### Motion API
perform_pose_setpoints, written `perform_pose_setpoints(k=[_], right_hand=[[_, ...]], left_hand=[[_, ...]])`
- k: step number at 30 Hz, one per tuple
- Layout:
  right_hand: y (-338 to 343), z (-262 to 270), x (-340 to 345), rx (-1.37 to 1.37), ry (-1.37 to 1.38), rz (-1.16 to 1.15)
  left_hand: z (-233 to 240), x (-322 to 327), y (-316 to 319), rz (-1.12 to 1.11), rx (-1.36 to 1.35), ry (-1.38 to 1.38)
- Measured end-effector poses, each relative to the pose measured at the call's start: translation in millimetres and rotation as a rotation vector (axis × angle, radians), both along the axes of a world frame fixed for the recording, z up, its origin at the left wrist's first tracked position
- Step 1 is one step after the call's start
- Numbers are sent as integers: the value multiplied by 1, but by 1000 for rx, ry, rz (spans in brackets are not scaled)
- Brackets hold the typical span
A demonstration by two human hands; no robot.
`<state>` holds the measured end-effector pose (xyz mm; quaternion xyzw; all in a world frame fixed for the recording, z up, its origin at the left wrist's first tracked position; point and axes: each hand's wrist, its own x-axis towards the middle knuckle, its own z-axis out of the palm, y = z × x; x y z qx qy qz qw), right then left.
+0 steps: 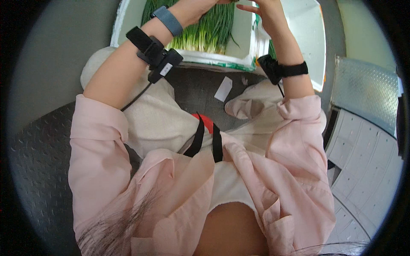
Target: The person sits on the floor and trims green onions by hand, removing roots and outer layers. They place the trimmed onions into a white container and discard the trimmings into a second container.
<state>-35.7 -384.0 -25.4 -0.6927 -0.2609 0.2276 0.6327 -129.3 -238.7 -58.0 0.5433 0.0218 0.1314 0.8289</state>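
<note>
Beyond my knees stands a white foam box point(246, 41) with green tape along its rim. Many long green stalks with pale lower ends, likely green onions point(200, 35), lie inside it. My left hand point(203, 5) reaches over the greens, partly cut off by the top edge. Close to it on the right, my right hand point(266, 11) is also cut off, with a finger stretched towards the left. A small piece of something dark green or brown shows between the hands at the frame's edge; which hand holds it is not visible.
A second white box point(304, 41) adjoins on the right, some greens visible at its left side. A white card point(223, 89) lies on the dark floor point(195, 92). Farther right are a textured metal panel point(365, 89) and light grey panels point(362, 150). Cabled devices point(165, 65) are strapped to both forearms.
</note>
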Motion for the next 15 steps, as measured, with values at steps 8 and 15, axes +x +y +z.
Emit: perform_pose_setpoints(k=[8,15], right_hand=[[-25,-14,-27,18,-138,-93],[-63,-12,-46,-30,58,-79]], left_hand=[[3,-15,-35,-46,223,-122],[-2,-21,-59,-145,11,23]])
